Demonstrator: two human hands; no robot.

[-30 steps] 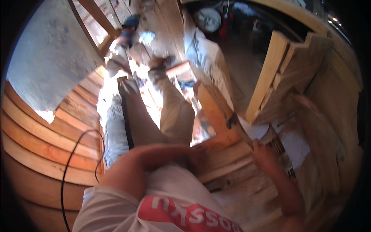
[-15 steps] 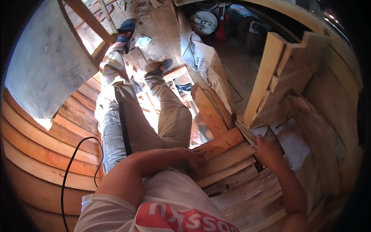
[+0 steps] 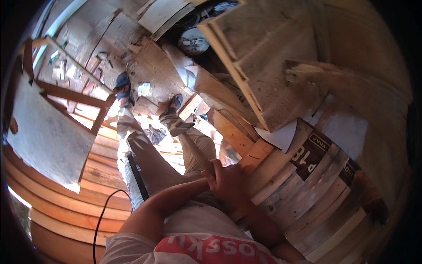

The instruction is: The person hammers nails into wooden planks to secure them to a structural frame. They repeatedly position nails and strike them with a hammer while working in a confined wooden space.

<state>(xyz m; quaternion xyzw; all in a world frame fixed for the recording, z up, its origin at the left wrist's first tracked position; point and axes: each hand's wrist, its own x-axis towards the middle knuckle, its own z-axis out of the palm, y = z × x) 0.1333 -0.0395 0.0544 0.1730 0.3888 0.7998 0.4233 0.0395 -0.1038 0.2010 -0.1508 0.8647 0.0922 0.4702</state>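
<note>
My right hand (image 3: 226,182) is closed round the wooden handle of a hammer (image 3: 198,152), in front of my body. Its dark head points up and away, over my trouser leg. My left forearm (image 3: 176,196) crosses from the left and ends beneath the right hand. That hides most of my left hand, so its fingers cannot be made out. Close to both hands lies an orange-brown plank end (image 3: 257,156), at the edge of a row of pale planks (image 3: 281,176).
A raised wooden panel (image 3: 268,57) stands at the right, near a brown printed sheet (image 3: 310,152). A grey sheet (image 3: 48,132) leans at the left above curved planking (image 3: 79,209). A black cable (image 3: 100,220) loops nearby. Beyond my feet, scraps litter the floor (image 3: 145,57).
My right hand has swung left with the hammer, from beside the upright boards to over my left hand. The view has turned, showing more floor at the far left.
</note>
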